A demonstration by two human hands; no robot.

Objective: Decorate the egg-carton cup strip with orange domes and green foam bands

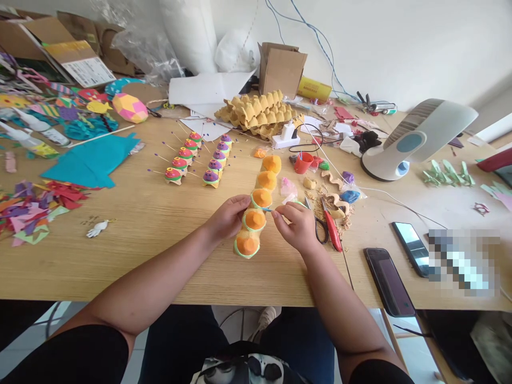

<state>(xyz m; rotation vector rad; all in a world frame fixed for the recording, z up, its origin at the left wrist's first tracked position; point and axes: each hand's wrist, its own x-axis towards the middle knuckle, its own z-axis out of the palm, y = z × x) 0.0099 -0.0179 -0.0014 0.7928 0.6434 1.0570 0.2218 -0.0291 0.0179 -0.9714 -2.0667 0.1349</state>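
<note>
An orange egg-carton caterpillar (260, 205) with green rims lies on the wooden table (160, 224), running from the front toward the back. My left hand (228, 217) is closed on its left side, near the middle cups. My right hand (294, 224) is pinched on a thin blue-tipped stick (269, 209) whose tip touches the caterpillar's right side. Red-handled scissors (330, 229) lie just right of my right hand.
Two finished caterpillars, red (184, 157) and purple (218, 160), with stick legs lie behind. Egg cartons (256, 113), a cardboard box (280, 66), a white fan (416, 140), two phones (390, 280), coloured paper scraps (32, 208) and a teal sheet (94, 160) crowd the table.
</note>
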